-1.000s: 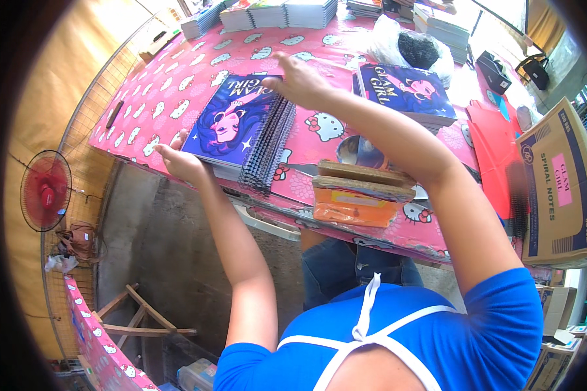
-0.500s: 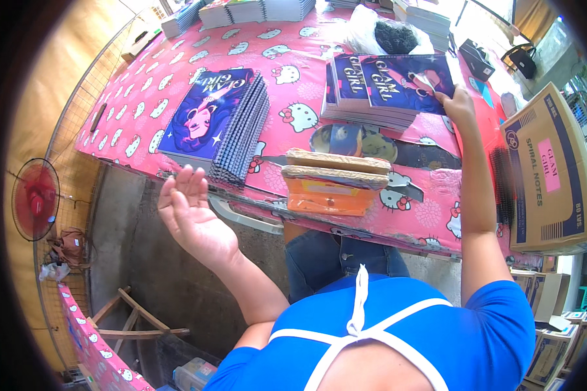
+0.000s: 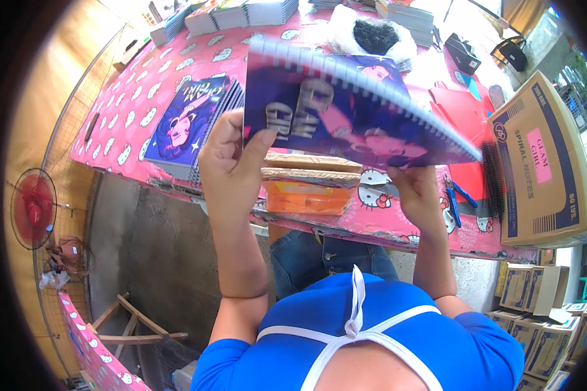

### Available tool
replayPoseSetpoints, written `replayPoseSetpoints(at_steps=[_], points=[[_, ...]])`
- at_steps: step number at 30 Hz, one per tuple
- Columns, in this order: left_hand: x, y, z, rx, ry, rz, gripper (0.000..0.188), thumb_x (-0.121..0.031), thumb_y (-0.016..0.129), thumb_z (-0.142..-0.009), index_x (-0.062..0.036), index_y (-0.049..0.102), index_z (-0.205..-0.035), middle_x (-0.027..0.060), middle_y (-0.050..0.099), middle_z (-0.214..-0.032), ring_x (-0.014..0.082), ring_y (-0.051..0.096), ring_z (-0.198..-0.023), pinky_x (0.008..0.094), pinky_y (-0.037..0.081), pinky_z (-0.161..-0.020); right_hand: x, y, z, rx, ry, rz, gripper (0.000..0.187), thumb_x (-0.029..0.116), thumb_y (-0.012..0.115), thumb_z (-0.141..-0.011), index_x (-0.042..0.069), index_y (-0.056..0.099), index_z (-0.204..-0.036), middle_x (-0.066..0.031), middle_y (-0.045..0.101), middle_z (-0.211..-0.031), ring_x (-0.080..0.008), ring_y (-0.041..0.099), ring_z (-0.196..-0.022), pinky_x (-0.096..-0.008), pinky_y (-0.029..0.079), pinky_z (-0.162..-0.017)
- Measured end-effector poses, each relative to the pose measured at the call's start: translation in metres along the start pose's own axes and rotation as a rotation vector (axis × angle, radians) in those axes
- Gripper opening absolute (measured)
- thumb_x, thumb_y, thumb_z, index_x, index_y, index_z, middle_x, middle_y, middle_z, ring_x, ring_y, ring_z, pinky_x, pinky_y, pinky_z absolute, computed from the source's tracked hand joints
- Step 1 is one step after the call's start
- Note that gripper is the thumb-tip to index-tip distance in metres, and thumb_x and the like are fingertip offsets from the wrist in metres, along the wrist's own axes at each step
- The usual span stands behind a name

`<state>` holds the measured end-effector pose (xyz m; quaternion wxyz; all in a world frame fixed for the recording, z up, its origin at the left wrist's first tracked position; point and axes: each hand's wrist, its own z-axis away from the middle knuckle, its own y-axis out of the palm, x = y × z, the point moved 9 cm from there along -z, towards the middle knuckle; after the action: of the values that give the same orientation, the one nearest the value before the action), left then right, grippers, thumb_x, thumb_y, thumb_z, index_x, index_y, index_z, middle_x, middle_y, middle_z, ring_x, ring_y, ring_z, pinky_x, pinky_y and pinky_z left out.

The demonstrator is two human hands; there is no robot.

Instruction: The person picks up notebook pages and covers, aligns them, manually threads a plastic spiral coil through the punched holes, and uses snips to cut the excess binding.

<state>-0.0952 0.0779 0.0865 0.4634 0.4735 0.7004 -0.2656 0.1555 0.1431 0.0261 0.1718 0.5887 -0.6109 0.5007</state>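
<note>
A spiral-bound notebook with a dark blue and purple illustrated cover is raised over the table, tilted and slightly blurred, its coil along the upper edge. My left hand grips its left end, thumb on the cover. At the lower right edge, my right hand pinches it. A stack of matching notebooks lies to the left, partly behind my left hand. Another matching notebook shows behind the held one; the rest of that pile is hidden. Below the held notebook stands an orange block with layered brown board on top.
Blue-handled pliers, black coils and red sheets lie right of my hands, by a large carton. Farther back sit a white plastic bag and stacked books. The pink table's front edge runs before me.
My right hand has brought a notebook from the right pile toward the middle, above the block. My left hand, open and empty before, has come up and taken hold of its left end.
</note>
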Motion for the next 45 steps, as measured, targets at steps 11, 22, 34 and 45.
replayPoseSetpoints(at_steps=[11, 22, 34, 45], points=[[0.072, -0.03, 0.032, -0.232, -0.087, -0.045, 0.09, 0.002, 0.081, -0.064, 0.0003, 0.031, -0.139, 0.0148, 0.045, -0.135, 0.0254, 0.039, -0.13, 0.0355, 0.032, -0.107, -0.029, 0.054, 0.038, 0.005, -0.013, -0.047, 0.074, -0.001, 0.066, -0.075, 0.002, 0.028, -0.138, -0.0255, 0.046, -0.127, -0.0381, 0.045, -0.122, -0.0414, 0.038, -0.099], [-0.019, 0.029, 0.036, -0.104, 0.395, -0.539, 0.082, -0.016, 0.079, -0.072, -0.0084, 0.036, -0.142, 0.0151, 0.023, -0.151, 0.0302, 0.022, -0.14, 0.0475, 0.015, -0.112, -0.179, -0.252, 0.028, -0.434, 0.553, 1.256, 0.024, 0.025, 0.075, -0.075, 0.009, 0.068, -0.092, -0.0155, 0.064, -0.1, -0.032, 0.061, -0.092, -0.0412, 0.048, -0.085], [0.015, 0.123, 0.042, 0.44, 0.493, -1.029, 0.047, -0.032, 0.059, -0.088, -0.0081, 0.053, -0.128, 0.0111, 0.057, -0.123, 0.0265, 0.05, -0.117, 0.0542, 0.02, -0.106, -0.174, -0.251, 0.004, -0.322, 0.157, 1.193, 0.029, -0.002, 0.066, -0.076, 0.002, 0.066, -0.105, -0.0158, 0.059, -0.093, -0.0322, 0.061, -0.085, -0.0397, 0.049, -0.078], [0.001, 0.104, 0.033, 0.248, 0.458, -0.596, 0.014, -0.017, 0.075, -0.074, -0.0094, 0.071, -0.084, 0.0015, 0.065, -0.078, 0.0175, 0.061, -0.077, 0.0387, 0.036, -0.088, 0.013, -0.037, -0.015, -0.018, -0.06, 0.043, 0.028, -0.002, 0.075, -0.071, 0.004, 0.072, -0.099, -0.0041, 0.061, -0.085, -0.0103, 0.056, -0.074, -0.0236, 0.046, -0.062]])
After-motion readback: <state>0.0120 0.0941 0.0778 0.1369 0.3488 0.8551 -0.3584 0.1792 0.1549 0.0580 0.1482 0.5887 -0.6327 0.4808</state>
